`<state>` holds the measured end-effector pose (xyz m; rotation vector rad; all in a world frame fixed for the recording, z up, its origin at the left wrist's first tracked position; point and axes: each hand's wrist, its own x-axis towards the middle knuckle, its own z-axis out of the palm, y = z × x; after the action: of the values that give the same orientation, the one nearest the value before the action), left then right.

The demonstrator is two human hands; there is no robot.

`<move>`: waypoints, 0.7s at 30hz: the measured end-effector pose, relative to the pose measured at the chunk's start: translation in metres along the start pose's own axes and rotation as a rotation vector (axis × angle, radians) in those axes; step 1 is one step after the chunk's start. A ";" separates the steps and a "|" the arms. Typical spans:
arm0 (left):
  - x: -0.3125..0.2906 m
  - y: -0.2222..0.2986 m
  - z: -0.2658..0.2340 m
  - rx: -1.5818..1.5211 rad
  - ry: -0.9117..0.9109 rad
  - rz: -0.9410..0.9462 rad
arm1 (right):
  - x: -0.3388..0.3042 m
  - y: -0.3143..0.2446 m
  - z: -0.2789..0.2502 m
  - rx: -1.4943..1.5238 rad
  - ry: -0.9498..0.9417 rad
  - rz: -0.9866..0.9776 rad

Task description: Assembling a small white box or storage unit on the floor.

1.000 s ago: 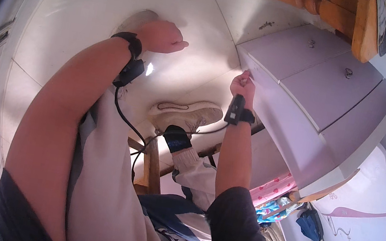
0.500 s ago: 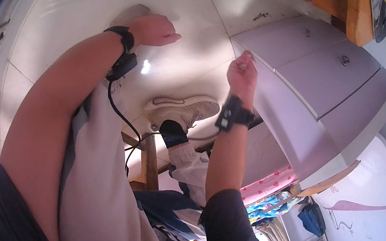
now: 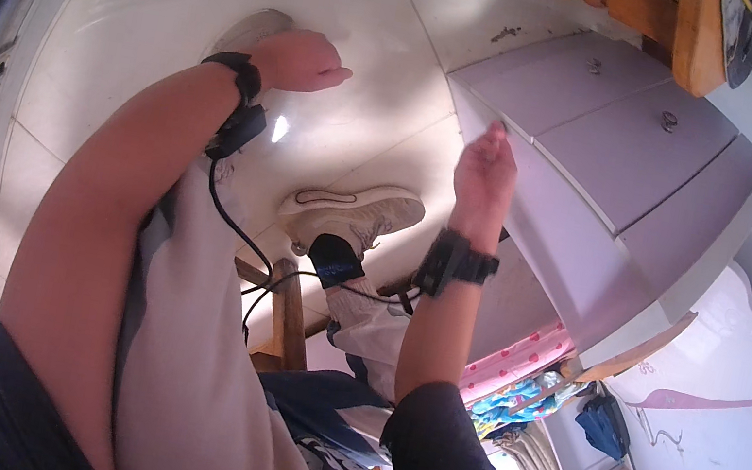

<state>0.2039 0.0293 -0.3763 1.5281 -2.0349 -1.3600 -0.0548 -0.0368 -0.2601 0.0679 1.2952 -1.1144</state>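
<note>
My left hand [image 3: 300, 61] is curled closed above the light tip of a shoe [image 3: 256, 27]; whatever its fingers may hold is hidden. Farther right, my right hand [image 3: 487, 174] is raised in front of the pale lilac cabinet [image 3: 568, 202], its fingertips drawn together near the drawer edge. I cannot make out what, if anything, sits in that pinch. Black straps with small boxes circle both wrists, and a black cable [image 3: 235, 223] runs down from the left one. Between my arms a beige shoe [image 3: 355, 212] rests on the floor.
Drawers with small metal knobs [image 3: 669, 121] face me at the right. Orange-brown wooden furniture [image 3: 697, 40] overhangs the upper right. A wooden stool leg [image 3: 289, 315] stands below my shoe. A white scalloped panel [image 3: 722, 349] leans on the wall, near pink dotted cloth [image 3: 518, 361].
My right hand has shifted to the right and slightly nearer, its fingers still drawn together. The left hand stays almost where it was, still curled.
</note>
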 end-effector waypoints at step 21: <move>0.002 0.005 -0.005 0.051 -0.026 -0.064 | -0.024 -0.024 -0.045 0.036 0.162 -0.137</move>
<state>0.2030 0.0254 -0.3703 1.6182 -2.0678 -1.3689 -0.1000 -0.0073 -0.2443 0.0991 1.4408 -1.2701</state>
